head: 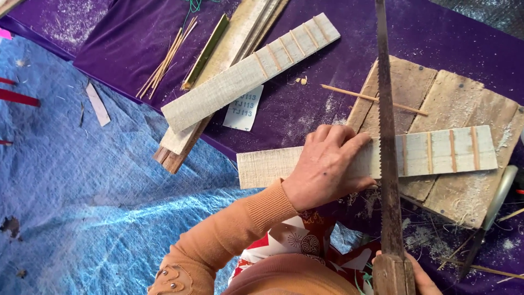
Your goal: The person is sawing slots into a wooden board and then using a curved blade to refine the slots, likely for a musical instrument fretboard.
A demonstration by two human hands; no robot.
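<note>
Two hands engaged: left hand pressed flat on slat, right hand closed on saw handle; advise keeping blade square, fingers clear of teeth.

Under the left hand lies a pale, rough-sawn wooden slat. Just beside its fingers runs a dull, rusty metal saw blade with a worn wooden handle. Beneath is sawdust-dusted purple cloth.
</note>
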